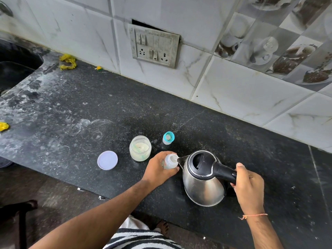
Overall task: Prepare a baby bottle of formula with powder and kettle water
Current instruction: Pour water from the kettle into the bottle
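Observation:
My left hand grips a small clear baby bottle standing uncapped on the black counter. My right hand holds the black handle of a steel kettle, tilted left so its spout touches the bottle's mouth. A thin stream of water runs into the bottle. An open jar of pale formula powder stands just left of the bottle. Its lilac lid lies flat further left. The bottle's teal-ringed teat cap stands behind the bottle.
A sink basin is cut into the counter at far left. Yellow scraps lie near the tiled wall, and one lies at the left edge. A switch and socket plate is on the wall. The counter's front edge runs diagonally below my left forearm.

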`<act>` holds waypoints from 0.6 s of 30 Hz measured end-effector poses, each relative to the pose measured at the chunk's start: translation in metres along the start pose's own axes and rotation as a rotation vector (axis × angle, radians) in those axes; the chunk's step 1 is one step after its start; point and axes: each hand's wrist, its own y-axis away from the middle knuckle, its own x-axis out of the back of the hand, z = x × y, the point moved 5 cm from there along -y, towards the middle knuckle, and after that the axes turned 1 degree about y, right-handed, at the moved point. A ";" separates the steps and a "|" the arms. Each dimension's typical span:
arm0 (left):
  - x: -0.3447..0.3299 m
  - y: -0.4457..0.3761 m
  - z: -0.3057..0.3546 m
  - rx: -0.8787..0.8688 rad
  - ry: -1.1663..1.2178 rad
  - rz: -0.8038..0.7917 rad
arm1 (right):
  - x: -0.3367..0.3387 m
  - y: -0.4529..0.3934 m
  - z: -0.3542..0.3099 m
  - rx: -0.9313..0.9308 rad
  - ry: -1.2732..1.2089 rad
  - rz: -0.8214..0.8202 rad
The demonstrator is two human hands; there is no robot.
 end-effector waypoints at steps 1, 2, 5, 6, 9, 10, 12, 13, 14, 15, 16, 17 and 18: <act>0.000 0.000 0.000 0.001 0.002 0.000 | 0.000 0.000 -0.001 0.004 0.000 -0.002; 0.000 0.000 0.000 0.002 0.002 0.000 | 0.000 0.001 -0.001 0.007 0.003 -0.003; 0.000 0.000 0.001 0.000 0.004 -0.003 | 0.000 0.000 -0.002 0.014 0.012 0.004; 0.000 0.000 0.001 -0.001 0.003 -0.004 | 0.000 0.000 -0.002 0.013 0.013 0.005; 0.000 0.001 0.002 -0.007 -0.002 -0.003 | 0.001 0.001 -0.002 0.006 0.009 0.009; 0.000 0.001 0.001 -0.006 -0.001 -0.002 | 0.001 0.002 -0.003 0.009 0.006 0.008; 0.000 0.001 0.001 -0.008 0.003 0.001 | 0.000 0.002 -0.004 0.008 0.006 0.006; 0.000 0.001 0.000 -0.009 0.006 0.002 | 0.000 0.002 -0.004 0.008 0.007 0.005; 0.000 0.001 0.000 -0.010 0.009 0.004 | 0.000 0.003 -0.004 0.008 0.006 0.005; 0.000 0.001 -0.001 -0.010 0.012 0.008 | 0.000 0.002 -0.004 0.011 0.008 0.007; 0.000 0.001 -0.001 -0.010 0.016 0.012 | 0.000 0.002 -0.003 0.011 0.012 0.007; 0.000 0.001 -0.001 -0.007 0.020 0.014 | 0.000 0.001 -0.002 0.009 0.013 0.009; -0.001 0.001 -0.001 -0.004 0.024 0.015 | 0.000 0.000 -0.001 0.003 0.008 0.011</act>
